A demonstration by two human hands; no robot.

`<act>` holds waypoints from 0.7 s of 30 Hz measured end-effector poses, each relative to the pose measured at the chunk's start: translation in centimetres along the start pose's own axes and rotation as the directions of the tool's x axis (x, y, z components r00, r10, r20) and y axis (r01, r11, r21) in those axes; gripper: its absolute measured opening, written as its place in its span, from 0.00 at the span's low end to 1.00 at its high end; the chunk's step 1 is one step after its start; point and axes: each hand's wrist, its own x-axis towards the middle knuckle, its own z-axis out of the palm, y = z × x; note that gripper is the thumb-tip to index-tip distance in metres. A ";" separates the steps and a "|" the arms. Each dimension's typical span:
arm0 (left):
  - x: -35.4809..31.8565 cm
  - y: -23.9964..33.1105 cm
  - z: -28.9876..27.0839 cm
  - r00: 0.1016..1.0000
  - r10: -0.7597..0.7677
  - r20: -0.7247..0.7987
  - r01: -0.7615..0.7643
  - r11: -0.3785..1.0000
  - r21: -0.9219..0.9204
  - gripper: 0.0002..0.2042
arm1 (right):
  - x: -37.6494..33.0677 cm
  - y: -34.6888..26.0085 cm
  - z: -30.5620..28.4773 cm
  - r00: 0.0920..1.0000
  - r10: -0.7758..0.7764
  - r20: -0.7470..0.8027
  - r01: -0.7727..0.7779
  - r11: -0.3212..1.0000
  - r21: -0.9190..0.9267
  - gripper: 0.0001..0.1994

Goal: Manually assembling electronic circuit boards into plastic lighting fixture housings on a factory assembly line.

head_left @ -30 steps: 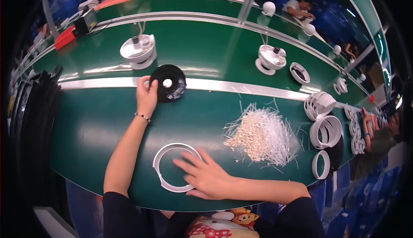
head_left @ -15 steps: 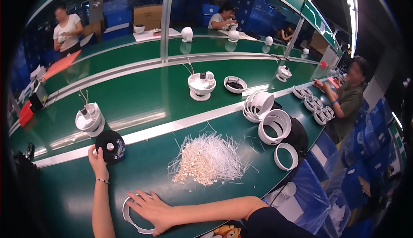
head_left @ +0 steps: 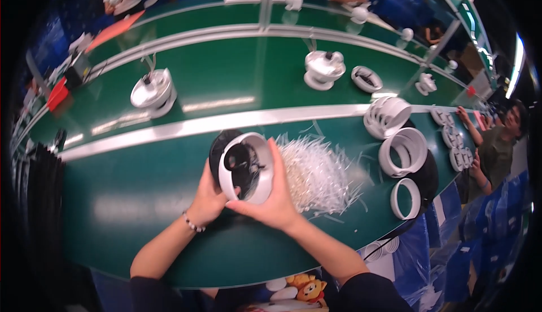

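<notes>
As the right hand [head_left: 278, 199] clasps a ring [head_left: 263, 162], tabletop [head_left: 124, 193] spreads leftward.

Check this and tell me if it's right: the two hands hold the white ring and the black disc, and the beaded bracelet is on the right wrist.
Wrong wrist: the head view shows the beaded bracelet on the wrist of the left hand. The two hands do hold the white ring and the black disc.
</notes>
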 end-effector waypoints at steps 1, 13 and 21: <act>-0.3 0.3 -1.1 0.989 -0.083 0.121 0.087 0.996 -0.024 0.33 | 0.1 -0.3 0.0 0.999 0.011 0.052 -0.011 1.000 -0.013 0.57; -0.6 1.3 -2.3 0.901 -0.396 0.178 0.403 0.607 -0.685 0.33 | -0.9 -2.2 0.2 0.974 -0.049 0.222 0.053 0.998 -0.013 0.58; -0.4 1.0 -1.3 0.919 -0.392 0.044 0.324 0.687 -0.650 0.28 | -1.2 -1.4 1.3 0.988 -0.074 0.133 0.085 0.993 -0.078 0.52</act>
